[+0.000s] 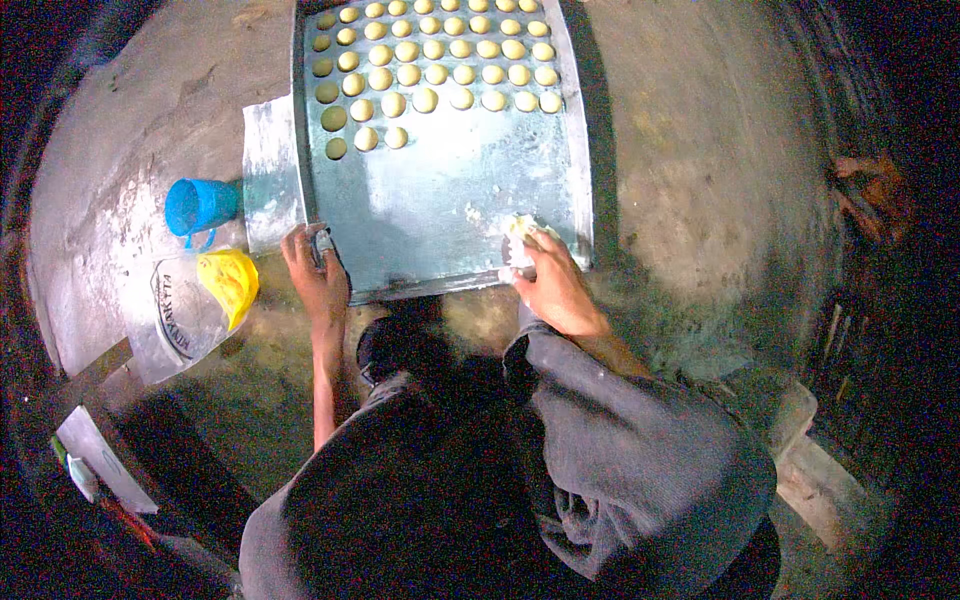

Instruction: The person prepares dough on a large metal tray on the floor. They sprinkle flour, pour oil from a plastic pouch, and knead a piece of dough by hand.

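A large metal baking tray (440,190) lies in front of me, its near edge just beyond my knees. Rows of small round pale-yellow dough balls (424,100) cover its far half; the last row has only a few, at the left. My left hand (318,265) is closed on the tray's near left corner, with whitish residue on the thumb. Over the near right corner, my right hand (557,285) is closed round a soft, crumpled white-and-yellow lump (520,232). Whether it is dough, fat or a greasy wrapper I cannot tell. White smears and crumbs lie beside it.
Left of the tray, a blue plastic mug (200,208) rests on the worn floor near a whitish sheet (270,175). Closer to me lies a clear printed plastic bag (180,320) with a yellow piece (230,283) on it. A pale board (105,455) is at the lower left.
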### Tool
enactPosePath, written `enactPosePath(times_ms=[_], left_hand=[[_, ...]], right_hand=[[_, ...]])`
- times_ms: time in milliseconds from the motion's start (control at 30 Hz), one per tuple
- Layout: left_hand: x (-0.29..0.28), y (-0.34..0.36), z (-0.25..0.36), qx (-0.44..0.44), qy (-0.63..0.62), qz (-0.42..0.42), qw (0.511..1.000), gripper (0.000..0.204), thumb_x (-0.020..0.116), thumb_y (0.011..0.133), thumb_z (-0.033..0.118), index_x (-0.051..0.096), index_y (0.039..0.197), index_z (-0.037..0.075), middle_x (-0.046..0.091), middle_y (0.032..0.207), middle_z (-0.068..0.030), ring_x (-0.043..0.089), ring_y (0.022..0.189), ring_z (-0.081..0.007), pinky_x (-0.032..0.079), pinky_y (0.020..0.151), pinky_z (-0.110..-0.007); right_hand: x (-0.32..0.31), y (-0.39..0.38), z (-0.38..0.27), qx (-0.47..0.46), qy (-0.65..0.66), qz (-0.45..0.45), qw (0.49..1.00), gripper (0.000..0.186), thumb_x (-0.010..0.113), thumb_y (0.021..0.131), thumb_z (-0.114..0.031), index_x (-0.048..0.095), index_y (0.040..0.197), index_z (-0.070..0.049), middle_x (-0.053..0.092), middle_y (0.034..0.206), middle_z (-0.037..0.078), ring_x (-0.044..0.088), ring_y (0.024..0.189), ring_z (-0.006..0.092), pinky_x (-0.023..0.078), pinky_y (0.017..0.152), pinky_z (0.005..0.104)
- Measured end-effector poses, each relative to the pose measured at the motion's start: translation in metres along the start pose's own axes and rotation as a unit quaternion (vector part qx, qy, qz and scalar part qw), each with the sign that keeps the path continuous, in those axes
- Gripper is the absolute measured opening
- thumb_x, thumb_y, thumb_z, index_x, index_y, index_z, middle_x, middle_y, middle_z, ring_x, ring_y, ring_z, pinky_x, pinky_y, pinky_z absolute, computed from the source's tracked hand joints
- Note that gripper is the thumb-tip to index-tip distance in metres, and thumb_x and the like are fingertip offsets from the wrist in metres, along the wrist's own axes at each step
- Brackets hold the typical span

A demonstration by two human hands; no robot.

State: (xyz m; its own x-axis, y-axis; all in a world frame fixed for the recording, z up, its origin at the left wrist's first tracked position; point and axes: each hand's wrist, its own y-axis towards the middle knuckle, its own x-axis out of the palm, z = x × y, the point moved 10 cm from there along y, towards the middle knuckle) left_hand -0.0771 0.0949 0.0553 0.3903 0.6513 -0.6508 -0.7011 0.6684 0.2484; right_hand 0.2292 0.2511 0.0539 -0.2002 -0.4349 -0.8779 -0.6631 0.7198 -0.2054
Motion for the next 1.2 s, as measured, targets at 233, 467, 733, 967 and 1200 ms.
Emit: enactPosePath(times_ms=[233,467,733,967,1200], left_hand=[[-0.004,0.001,0.001,-0.011,-0.015,0.004,1.000,0.026,0.055,0.087,0.000,0.061,0.111,0.003,0.053,0.113,-0.0180,0.054,0.109,-0.0363,0.044,0.094,-0.043],[0.002,0.001,-0.005,-0.025,0.006,-0.004,1.000,0.029,0.055,0.083,-0.003,0.061,0.111,0.003,0.053,0.113,-0.0176,0.054,0.109,-0.0364,0.044,0.095,-0.043],[-0.005,-0.003,-0.006,-0.025,-0.015,0.010,1.000,0.030,0.056,0.083,-0.003,0.062,0.111,0.004,0.052,0.115,-0.0179,0.052,0.111,-0.0370,0.044,0.096,-0.044],[-0.002,0.000,-0.003,-0.017,-0.016,0.014,1.000,0.030,0.055,0.083,-0.004,0.063,0.110,0.005,0.053,0.113,-0.0180,0.054,0.110,-0.0372,0.044,0.094,-0.044],[-0.007,0.000,-0.002,-0.012,0.004,0.003,1.000,0.026,0.056,0.086,-0.002,0.063,0.110,0.005,0.053,0.110,-0.0170,0.054,0.108,-0.0361,0.045,0.093,-0.043]], right_hand=[[0.018,0.032,0.024,0.159,-0.047,-0.104,0.981,0.054,0.070,0.086,-0.017,0.052,0.134,-0.002,0.052,0.125,0.032,0.062,0.101,0.0458,0.054,0.085,0.0502],[0.037,0.010,0.027,0.106,-0.078,-0.059,0.990,0.040,0.065,0.084,-0.008,0.060,0.123,-0.001,0.057,0.113,0.029,0.066,0.090,0.0425,0.056,0.077,0.0486],[-0.013,0.056,0.073,0.081,0.069,-0.020,0.994,0.032,0.060,0.083,0.001,0.066,0.115,-0.001,0.057,0.106,0.019,0.065,0.090,0.0374,0.054,0.080,0.0460],[-0.018,0.046,0.065,0.090,-0.014,-0.063,0.994,0.035,0.059,0.082,0.001,0.063,0.116,0.006,0.049,0.134,0.030,0.059,0.107,0.0460,0.049,0.094,0.0474],[-0.031,0.036,0.023,-0.042,0.055,0.080,0.994,0.041,0.061,0.081,0.005,0.059,0.123,0.004,0.038,0.146,0.031,0.044,0.130,0.0448,0.043,0.105,0.0440]])
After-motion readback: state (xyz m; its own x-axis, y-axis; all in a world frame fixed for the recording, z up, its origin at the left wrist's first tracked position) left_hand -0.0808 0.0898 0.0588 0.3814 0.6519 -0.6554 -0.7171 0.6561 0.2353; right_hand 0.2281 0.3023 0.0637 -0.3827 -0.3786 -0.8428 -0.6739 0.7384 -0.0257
